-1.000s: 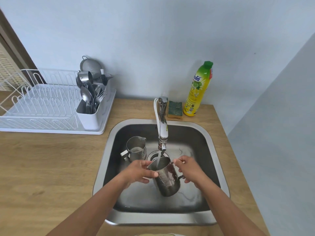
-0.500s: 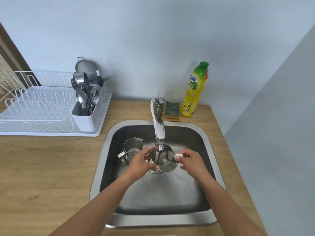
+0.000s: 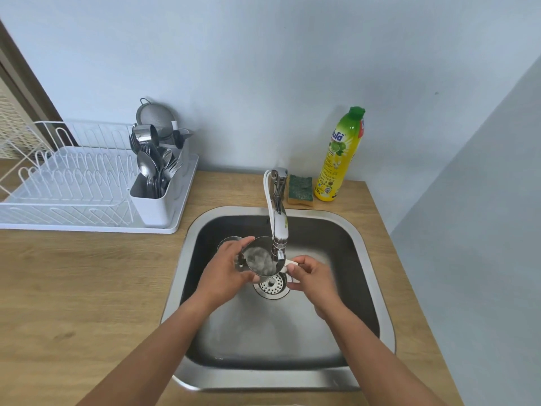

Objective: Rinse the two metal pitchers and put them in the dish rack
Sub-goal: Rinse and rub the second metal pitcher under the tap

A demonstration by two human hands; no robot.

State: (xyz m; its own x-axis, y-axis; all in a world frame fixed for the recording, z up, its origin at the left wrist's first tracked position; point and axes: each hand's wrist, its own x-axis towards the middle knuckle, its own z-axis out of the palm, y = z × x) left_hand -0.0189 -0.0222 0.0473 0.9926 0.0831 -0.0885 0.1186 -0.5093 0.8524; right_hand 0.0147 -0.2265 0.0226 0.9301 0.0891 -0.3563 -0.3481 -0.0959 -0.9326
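Under the faucet (image 3: 277, 212), pitcher (image 3: 261, 260) holding water

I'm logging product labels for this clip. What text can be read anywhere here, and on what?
"ulá": large white letters on the yellow dish soap bottle; the start of the word is turned out of sight.
Small print lower on that bottle's label: too small to read.
Nothing else in view carries readable text.

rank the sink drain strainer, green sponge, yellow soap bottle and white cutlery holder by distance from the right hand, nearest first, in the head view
From the right hand:
1. Sink drain strainer, just left of it on the basin floor.
2. Green sponge, behind the sink by the tap.
3. Yellow soap bottle, right of the sponge, at the wall.
4. White cutlery holder, far left in the dish rack.
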